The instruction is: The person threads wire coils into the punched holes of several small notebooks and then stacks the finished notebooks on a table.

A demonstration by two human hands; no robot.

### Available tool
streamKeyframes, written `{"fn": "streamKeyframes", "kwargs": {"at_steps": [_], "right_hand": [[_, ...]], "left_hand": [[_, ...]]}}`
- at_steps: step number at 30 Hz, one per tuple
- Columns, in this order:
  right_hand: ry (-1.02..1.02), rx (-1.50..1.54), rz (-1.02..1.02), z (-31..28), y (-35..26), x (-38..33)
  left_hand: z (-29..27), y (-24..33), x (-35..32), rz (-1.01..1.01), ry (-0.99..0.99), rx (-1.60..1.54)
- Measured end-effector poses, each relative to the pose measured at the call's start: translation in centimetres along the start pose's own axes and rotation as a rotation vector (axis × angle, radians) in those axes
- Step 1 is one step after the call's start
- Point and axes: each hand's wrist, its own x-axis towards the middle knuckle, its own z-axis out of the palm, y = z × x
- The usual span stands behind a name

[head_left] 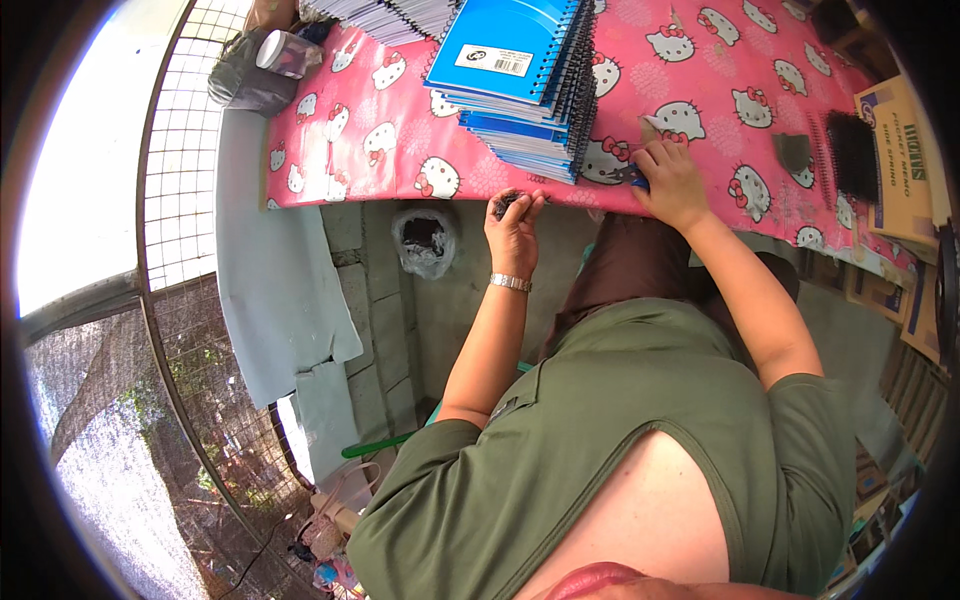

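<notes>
At the table's front edge, my left hand (513,232) is closed around a small dark clump (506,205), which is too blurred to name. On the tabletop to its right, my right hand (672,183) curls its fingers around a small tool with a blue handle (639,178). Most of that tool is hidden, so its kind does not show. Between and beyond the hands rises a tall, slightly uneven stack of blue spiral notebooks (518,50), its black coils facing right. The pink patterned cloth (400,110) covers the table beneath.
Black coils (851,157) lie at the right beside a cardboard box (897,150). More notebooks (395,15) lie at the far left, near a clear jar (285,53). Below the table edge hangs or stands a plastic-lined bin (425,243) with dark contents. A wire grid (190,130) runs along the left.
</notes>
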Motion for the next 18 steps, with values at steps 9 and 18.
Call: {"fn": "streamKeyframes", "kwargs": {"at_steps": [9,18], "right_hand": [[0.024,0.034,0.03,0.1,0.2,-0.3],[0.02,0.097,0.034,0.2,0.0,-0.1]], "left_hand": [[3.4,1.1,0.4,0.076,0.022,0.789],[3.3,0.3,1.2,0.245,0.103,1.071]]}}
